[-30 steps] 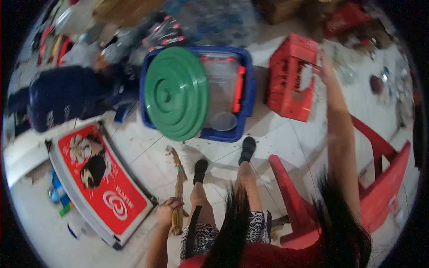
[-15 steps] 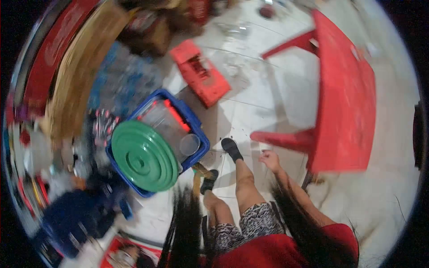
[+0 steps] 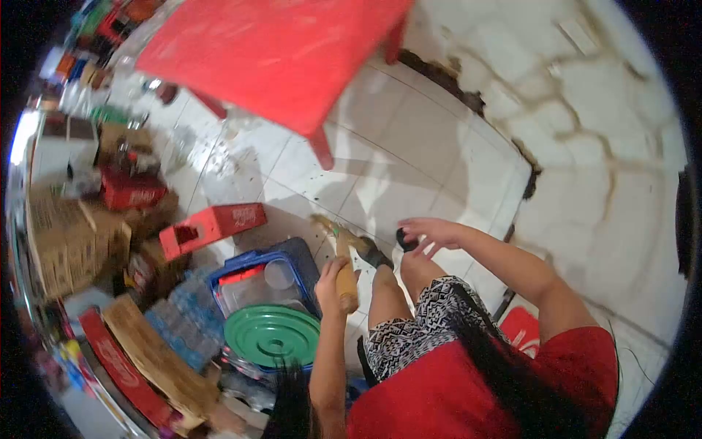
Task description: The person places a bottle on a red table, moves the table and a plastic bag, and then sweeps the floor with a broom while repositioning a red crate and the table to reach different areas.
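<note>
Blue tub [image 3: 298, 257] stands beside broom [image 3: 347, 291], table [image 3: 278, 58] ahead

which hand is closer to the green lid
Left. The left hand, gripping the broom, is up and right of the green lid in the picture; the right hand is farther off, beyond the broom.

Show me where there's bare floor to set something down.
The clearest tile floor lies between the red table, the cracked white surface and the right hand. A dirt-speckled patch lies between the table and the red crate. The left side is crowded with the blue bin, green lid and cardboard boxes.
</note>
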A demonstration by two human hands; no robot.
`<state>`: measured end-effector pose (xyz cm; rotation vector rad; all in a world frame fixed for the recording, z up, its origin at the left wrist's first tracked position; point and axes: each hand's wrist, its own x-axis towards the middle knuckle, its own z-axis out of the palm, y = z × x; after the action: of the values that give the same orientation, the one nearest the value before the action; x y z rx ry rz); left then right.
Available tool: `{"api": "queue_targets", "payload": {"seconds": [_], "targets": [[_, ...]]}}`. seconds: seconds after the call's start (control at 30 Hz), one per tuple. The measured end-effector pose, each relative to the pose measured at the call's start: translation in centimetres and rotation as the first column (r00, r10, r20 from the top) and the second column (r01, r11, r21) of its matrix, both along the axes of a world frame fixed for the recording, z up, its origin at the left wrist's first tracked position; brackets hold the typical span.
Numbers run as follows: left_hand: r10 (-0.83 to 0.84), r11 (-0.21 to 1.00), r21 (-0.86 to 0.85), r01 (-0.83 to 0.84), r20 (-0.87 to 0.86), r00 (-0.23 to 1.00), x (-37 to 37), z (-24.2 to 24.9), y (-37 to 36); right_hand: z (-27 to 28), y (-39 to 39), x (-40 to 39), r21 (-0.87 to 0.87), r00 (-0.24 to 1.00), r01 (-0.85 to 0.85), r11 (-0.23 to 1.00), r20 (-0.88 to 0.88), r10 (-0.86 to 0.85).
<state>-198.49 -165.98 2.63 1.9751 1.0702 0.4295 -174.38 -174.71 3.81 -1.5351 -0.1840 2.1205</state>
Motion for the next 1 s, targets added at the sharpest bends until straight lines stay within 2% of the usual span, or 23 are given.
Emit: {"api": "queue_targets", "payload": {"seconds": [0.03, 0.1, 0.13, 0.2, 0.23, 0.3, 0.33, 0.37, 0.43, 0.47, 0.5, 0.57, 0.6, 0.63, 0.7, 0.77, 0.83, 0.87, 0.9, 0.93, 0.97, 1.0], "targets": [[-0.057, 0.998, -0.005, 0.057, -0.011, 0.998, 2.1, 0.2, -0.1, 0.6, -1.7, -0.1, -0.005, 0.998, 0.057, 0.998, -0.011, -0.057], [-0.384, 0.921, 0.032, 0.389, -0.109, 0.917, 6.7, 0.7, -0.9, 1.4, -4.8, -0.2, -0.099, 0.936, 0.202, 0.975, -0.275, -0.221], [-0.494, 0.859, 0.055, 0.508, -0.169, 0.853, 9.0, 0.2, -1.9, 2.0, -6.3, -0.1, -0.109, 0.922, 0.246, 0.963, -0.279, -0.268], [-0.674, 0.698, 0.128, 0.705, -0.215, 0.707, 13.0, -1.8, -4.5, 2.8, -9.3, 0.3, -0.256, 0.747, 0.468, 0.846, -0.396, -0.534], [-0.702, 0.673, 0.119, 0.730, -0.210, 0.681, 15.0, -2.6, -6.0, 2.2, -10.9, 0.7, -0.266, 0.726, 0.498, 0.825, -0.393, -0.565], [-0.862, 0.407, 0.168, 0.898, -0.255, 0.438, 20.1, -5.3, -10.9, -0.9, -16.2, 2.9, -0.402, 0.404, 0.718, 0.569, -0.425, -0.810], [-0.904, 0.371, 0.055, 0.927, -0.206, 0.374, 21.5, -5.2, -12.1, -0.3, -17.6, 4.1, -0.393, 0.356, 0.761, 0.516, -0.412, -0.839], [-0.911, 0.357, 0.050, 0.933, -0.201, 0.359, 23.3, -4.7, -13.1, -1.2, -20.1, 5.4, -0.368, 0.375, 0.790, 0.489, -0.341, -0.862], [-0.887, 0.462, -0.074, 0.884, -0.037, 0.460, 25.7, -4.2, -14.5, -1.0, -25.3, 7.2, -0.321, 0.447, 0.828, 0.459, -0.115, -0.887], [-0.843, 0.538, -0.096, 0.838, -0.030, 0.538, 25.7, -6.2, -14.9, -0.9, -28.5, 7.8, -0.210, 0.479, 0.849, 0.485, -0.081, -0.874], [-0.844, 0.535, -0.092, 0.840, -0.033, 0.535, 25.6, -8.1, -15.2, -0.9, -31.8, 8.2, -0.094, 0.510, 0.854, 0.512, -0.044, -0.859], [-0.704, 0.708, -0.146, 0.691, -0.076, 0.706, 24.4, -12.3, -14.9, -0.5, -36.6, 9.8, -0.080, 0.536, 0.842, 0.534, 0.239, -0.810], [-0.675, 0.733, -0.265, 0.627, -0.168, 0.718, 23.0, -13.7, -14.5, -1.2, -39.3, 10.3, -0.068, 0.462, 0.881, 0.468, 0.329, -0.824], [-0.647, 0.752, -0.374, 0.542, -0.265, 0.715, 21.0, -15.1, -14.2, -2.1, -41.6, 11.0, -0.052, 0.384, 0.915, 0.400, 0.413, -0.826], [-0.623, 0.781, -0.372, 0.502, -0.399, 0.673, 16.3, -18.0, -14.3, -4.9, -44.4, 13.6, 0.017, 0.305, 0.932, 0.361, 0.498, -0.811], [-0.663, 0.746, -0.529, 0.403, -0.542, 0.516, 13.6, -17.0, -14.8, -10.5, -45.4, 17.2, 0.008, 0.265, 0.941, 0.339, 0.607, -0.749], [-0.677, 0.736, -0.556, 0.386, -0.622, 0.393, 12.4, -14.9, -15.3, -17.1, -44.1, 20.9, 0.117, 0.166, 0.948, 0.295, 0.609, -0.776], [-0.594, 0.750, -0.631, 0.199, -0.509, 0.623, 6.2, -19.4, -14.8, -25.4, -46.1, 21.8, 0.194, 0.193, 0.944, 0.265, 0.325, -0.926], [-0.432, 0.703, -0.711, 0.030, -0.392, 0.812, 0.2, -23.6, -14.4, -29.2, -43.9, 22.1, 0.198, 0.193, 0.953, 0.228, 0.180, -0.965], [-0.493, 0.741, -0.663, 0.104, -0.433, 0.755, -1.2, -23.0, -14.2, -36.9, -41.2, 19.6, 0.223, 0.297, 0.907, 0.358, 0.265, -0.917], [-0.568, 0.779, -0.591, 0.210, -0.522, 0.637, -0.6, -21.1, -14.0, -44.0, -38.4, 17.2, 0.238, 0.387, 0.844, 0.481, 0.352, -0.852], [-0.589, 0.785, -0.569, 0.246, -0.561, 0.582, -0.2, -20.0, -14.1, -46.4, -32.0, 13.2, 0.102, 0.213, 0.970, 0.223, 0.093, -0.973]]}}
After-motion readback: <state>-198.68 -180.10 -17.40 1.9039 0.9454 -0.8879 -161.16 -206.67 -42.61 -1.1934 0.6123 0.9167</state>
